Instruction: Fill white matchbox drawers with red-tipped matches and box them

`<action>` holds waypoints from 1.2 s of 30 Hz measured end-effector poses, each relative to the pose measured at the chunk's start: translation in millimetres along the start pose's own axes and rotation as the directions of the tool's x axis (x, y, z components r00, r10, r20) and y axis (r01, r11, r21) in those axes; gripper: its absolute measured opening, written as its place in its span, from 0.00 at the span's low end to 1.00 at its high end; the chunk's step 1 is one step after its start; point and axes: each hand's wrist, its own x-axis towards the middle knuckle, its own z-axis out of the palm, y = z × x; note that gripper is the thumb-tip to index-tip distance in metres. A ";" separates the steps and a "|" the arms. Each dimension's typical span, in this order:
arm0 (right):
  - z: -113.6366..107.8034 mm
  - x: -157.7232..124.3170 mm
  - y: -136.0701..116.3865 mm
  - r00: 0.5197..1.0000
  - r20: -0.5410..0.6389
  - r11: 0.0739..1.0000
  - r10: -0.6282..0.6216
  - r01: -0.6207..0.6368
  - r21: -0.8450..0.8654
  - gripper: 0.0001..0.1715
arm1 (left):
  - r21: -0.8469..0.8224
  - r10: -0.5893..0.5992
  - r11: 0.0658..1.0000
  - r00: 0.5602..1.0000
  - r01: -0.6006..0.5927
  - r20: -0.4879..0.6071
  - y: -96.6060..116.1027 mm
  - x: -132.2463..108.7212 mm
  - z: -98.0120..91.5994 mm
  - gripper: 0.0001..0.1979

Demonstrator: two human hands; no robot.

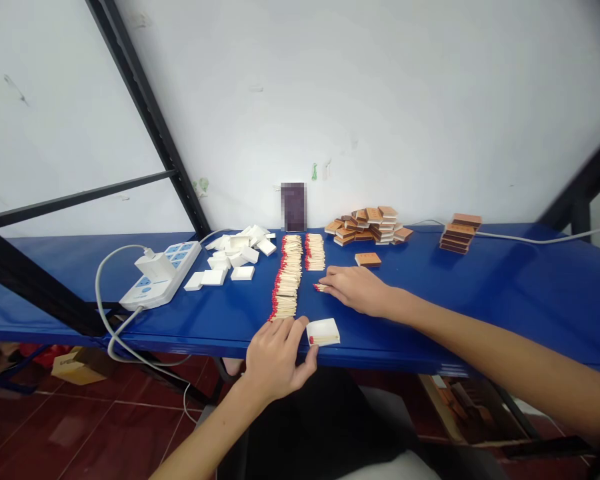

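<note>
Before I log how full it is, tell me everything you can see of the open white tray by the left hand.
The tray is a shallow, plain white rectangle that looks like thin card. It lies open side up, slightly askew, near the front edge of the blue table, just right of the left hand. A few matches lie along its near side, red heads left; the rest of its floor is bare. The hand's thumb and forefinger are at its left end, apparently touching it.

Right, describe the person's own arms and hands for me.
The left hand and right hand are both ungloved. The left forearm and right forearm look bare where visible: no sleeve, watch or bracelet shows on either wrist.
</note>
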 end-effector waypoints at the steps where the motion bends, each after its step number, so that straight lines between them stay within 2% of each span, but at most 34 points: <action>1: 0.4 -0.2 -0.7 1.000 0.005 1.000 0.007 -0.007 -0.010 0.22 | 0.000 0.001 1.000 1.000 -0.001 0.001 -0.3 0.0 0.3 0.13; 4: 0.3 -1.4 -6.1 1.000 -0.001 0.996 0.007 -0.007 -0.092 0.23 | -0.001 0.002 1.000 1.000 -0.002 0.006 -1.2 -0.1 1.7 0.13; 7: -1.8 -3.4 -12.8 0.999 -0.027 0.981 -0.024 0.018 -0.193 0.20 | 0.003 0.011 1.000 1.000 -0.011 -0.002 -2.1 -0.6 3.3 0.13; 15: -4.5 -4.7 -16.0 0.993 0.042 0.951 -0.113 0.120 -0.286 0.11 | 0.017 0.030 0.999 0.999 -0.029 -0.018 -1.7 -0.4 2.5 0.13; 21: -1.8 -2.1 -9.4 0.990 0.055 0.965 -0.131 0.140 -0.221 0.10 | 0.027 0.027 0.999 0.999 -0.027 -0.018 -1.6 0.0 2.1 0.13; 30: -12.2 1.0 -2.6 0.983 0.148 0.986 -0.110 0.127 -0.106 0.10 | 0.022 0.032 0.999 0.999 -0.032 -0.024 -2.1 -1.2 4.0 0.13; 36: -12.8 1.0 1.6 0.978 0.136 0.984 -0.160 0.168 -0.054 0.13 | 0.033 0.032 0.999 0.999 -0.031 -0.031 -1.2 -0.2 2.3 0.12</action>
